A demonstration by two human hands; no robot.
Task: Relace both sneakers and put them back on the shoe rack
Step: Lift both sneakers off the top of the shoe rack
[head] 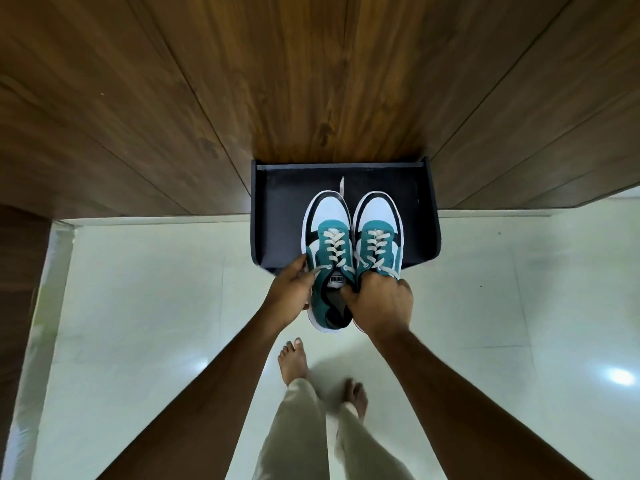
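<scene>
Two teal, white and black sneakers with cream laces are held side by side, toes pointing away from me, over the front of the dark shoe rack (pixel 277 216). My left hand (pixel 291 292) grips the outer side of the left sneaker (pixel 327 230). My right hand (pixel 381 303) is closed over the heel opening of the right sneaker (pixel 377 226), its thumb reaching into the left one. Both shoes look laced through the eyelets. The heels hang past the rack's front edge. A loose white lace end (pixel 342 187) lies behind the left toe.
The rack stands against a brown wood-panelled wall (pixel 311 81). A pale glossy tiled floor (pixel 156 306) spreads below. My bare feet (pixel 294 362) and light trousers (pixel 304 427) are beneath my arms. A dark wooden edge (pixel 20 289) borders the left.
</scene>
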